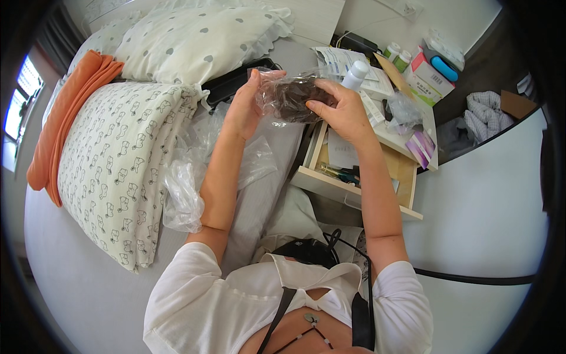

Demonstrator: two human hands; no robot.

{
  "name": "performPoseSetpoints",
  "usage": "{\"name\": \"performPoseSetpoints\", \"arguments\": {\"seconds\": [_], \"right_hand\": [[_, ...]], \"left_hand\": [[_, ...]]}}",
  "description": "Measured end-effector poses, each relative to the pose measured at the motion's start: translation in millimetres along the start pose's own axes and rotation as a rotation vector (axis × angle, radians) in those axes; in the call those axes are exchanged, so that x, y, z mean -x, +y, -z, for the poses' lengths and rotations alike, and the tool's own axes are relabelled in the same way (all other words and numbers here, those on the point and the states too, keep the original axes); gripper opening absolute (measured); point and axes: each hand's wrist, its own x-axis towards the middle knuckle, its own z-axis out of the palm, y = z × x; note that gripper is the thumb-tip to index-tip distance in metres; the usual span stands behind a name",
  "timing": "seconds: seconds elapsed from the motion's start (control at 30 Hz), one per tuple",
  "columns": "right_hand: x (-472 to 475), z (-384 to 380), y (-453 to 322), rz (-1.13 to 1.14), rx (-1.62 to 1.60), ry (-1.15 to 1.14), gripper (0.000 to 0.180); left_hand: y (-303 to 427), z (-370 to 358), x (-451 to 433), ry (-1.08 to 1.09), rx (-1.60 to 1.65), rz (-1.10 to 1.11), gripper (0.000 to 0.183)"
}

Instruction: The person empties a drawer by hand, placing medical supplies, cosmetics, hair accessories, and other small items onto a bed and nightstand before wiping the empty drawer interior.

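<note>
Between my two hands is a dark brown bundle (297, 99) in a clear, crinkled plastic bag (269, 99); what the bundle is made of I cannot tell. My left hand (248, 104) holds the loose end of the bag, thumb up, its other fingers partly behind the plastic. My right hand (347, 110) grips the bundle's right end, with the thumb on the near side and the fingers over the top. Behind the hands, a black tray-like case (232, 84) lies on the bed. Loose clear plastic bags (183, 190) lie beside and under my left forearm.
To the right, a nightstand drawer (353, 190) stands pulled out, with small items inside. A white-capped bottle (355, 75), papers, boxes and green bottles crowd the nightstand top (400, 141). Left on the bed are a folded patterned quilt (110, 168), an orange cloth (66, 128) and a heart-patterned pillow (199, 40).
</note>
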Motion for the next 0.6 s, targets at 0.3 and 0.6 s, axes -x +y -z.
{"name": "performPoseSetpoints", "arguments": {"seconds": [0.3,0.6], "right_hand": [[6.3,-10.3,-15.9,0.059,0.078,0.028,0.032],[3.3,0.8,-13.6,0.109,0.013,0.158,0.039]], "left_hand": [[-13.8,4.5,-5.5,0.183,0.128,-0.21,0.04],[-6.7,-7.7,3.5,-0.213,0.034,0.11,0.055]]}}
